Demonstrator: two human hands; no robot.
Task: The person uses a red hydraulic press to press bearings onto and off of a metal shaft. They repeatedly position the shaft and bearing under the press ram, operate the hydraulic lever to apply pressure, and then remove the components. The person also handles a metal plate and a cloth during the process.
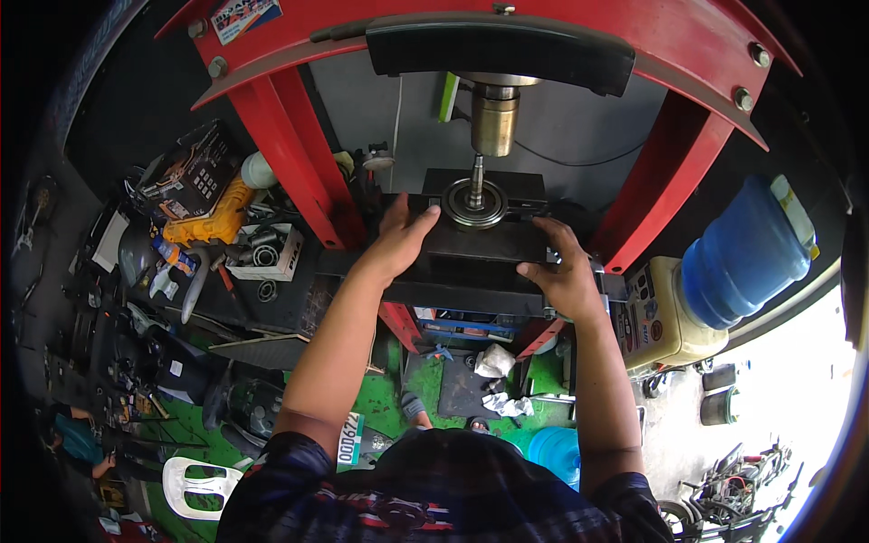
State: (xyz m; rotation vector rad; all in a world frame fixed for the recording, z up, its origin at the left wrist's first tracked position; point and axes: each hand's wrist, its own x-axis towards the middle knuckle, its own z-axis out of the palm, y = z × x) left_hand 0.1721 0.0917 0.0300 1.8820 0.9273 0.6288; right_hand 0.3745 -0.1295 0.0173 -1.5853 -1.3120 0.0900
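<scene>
Tall red press frame (pixel 634 195), its posts standing either side of the work and its top beam crossing above; a black cover (pixel 498 56) hangs from the beam. Below it, a brass-coloured metal cylinder (pixel 495 127) points down, just above the tip of an upright metal shaft. The shaft rises from a round metal disc (pixel 472 217) on dark metal blocks (pixel 489 242), between the person's hands.

On the left, a cluttered bench (pixel 213 308) carries a dark printed box (pixel 181 172) and a yellow case (pixel 217 217). On the right, a blue water jug (pixel 738 258) leans beside a beige container (pixel 679 312). A white plastic chair (pixel 175 484) stands on the green floor (pixel 378 366).

A small white box (pixel 291 255) on the bench holds round metal parts (pixel 264 253); the jug's contents cannot be made out.

Both forearms reach forward. The left hand (pixel 403 240) is at the blocks' left end, the right hand (pixel 568 271) at their right. On each, thumb and fingers are parted wide; whether they touch the metal cannot be told.
</scene>
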